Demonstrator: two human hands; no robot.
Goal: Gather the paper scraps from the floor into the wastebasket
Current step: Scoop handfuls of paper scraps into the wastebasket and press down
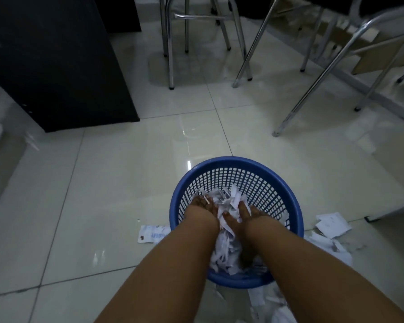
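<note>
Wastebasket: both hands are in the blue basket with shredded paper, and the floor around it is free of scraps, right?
No: the head view shows torn paper scraps lying on the floor beside the blue wastebasket. The rest is right.

Likely an office: glossy tiled floor (103,183), chrome-legged chairs (171,66), black cabinet (56,66).

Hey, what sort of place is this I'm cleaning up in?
Probably an office or classroom: metal-legged chairs and a dark cabinet stand on a glossy tiled floor, and a blue mesh wastebasket holds paper scraps.
</note>
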